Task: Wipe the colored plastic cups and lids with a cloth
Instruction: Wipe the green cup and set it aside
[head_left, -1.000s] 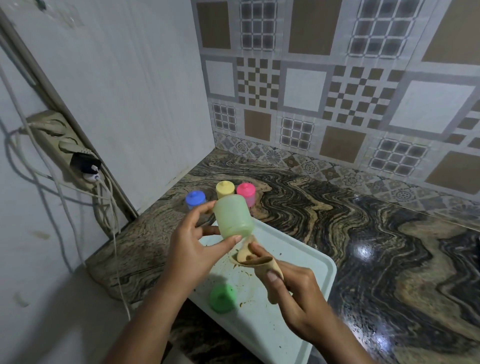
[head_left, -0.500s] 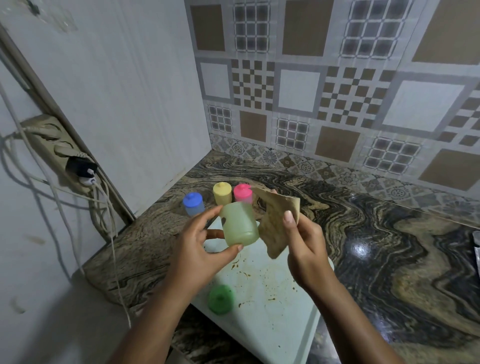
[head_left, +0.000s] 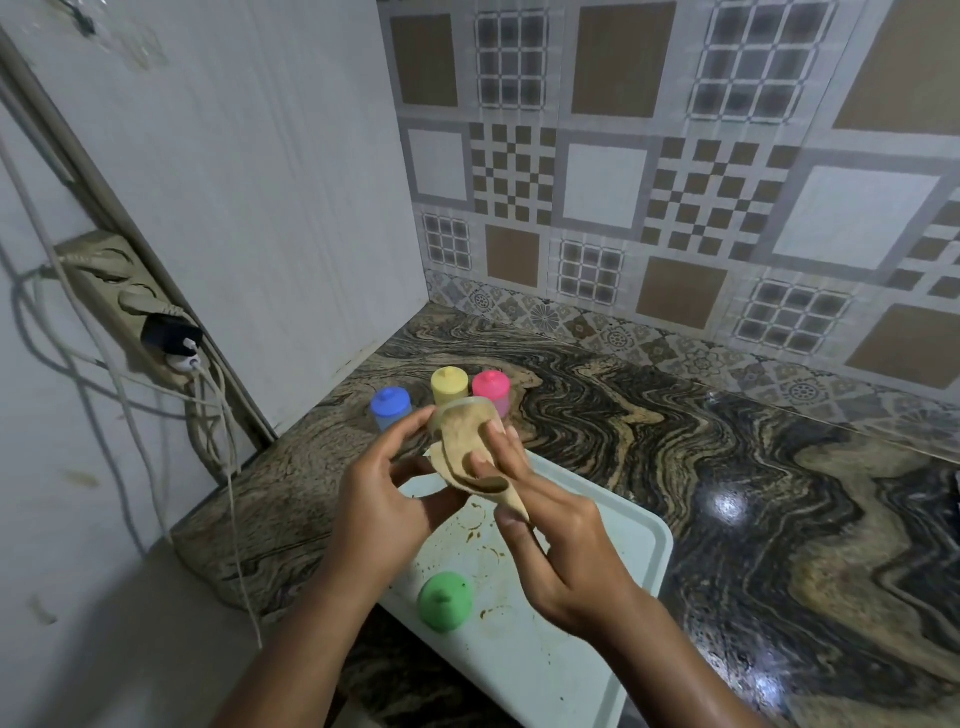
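My left hand (head_left: 384, 493) grips a pale green plastic cup (head_left: 441, 413), mostly hidden behind a tan cloth (head_left: 465, 441). My right hand (head_left: 550, 540) holds the cloth and presses it over the cup with its fingers. A loose green lid (head_left: 445, 600) lies on the pale tray (head_left: 613, 525) below my hands. Three lidded cups stand on the counter behind: blue (head_left: 389, 408), yellow (head_left: 449, 385) and pink (head_left: 491, 388).
The tray carries brown stains. The marbled counter (head_left: 727, 467) runs to a tiled back wall. On the left wall a power strip (head_left: 124, 306) with a black plug has white cables hanging down beside the counter's edge.
My right hand brought the cloth from beside the cup onto it, and the cloth now covers most of the cup. The left hand kept its hold on the cup.
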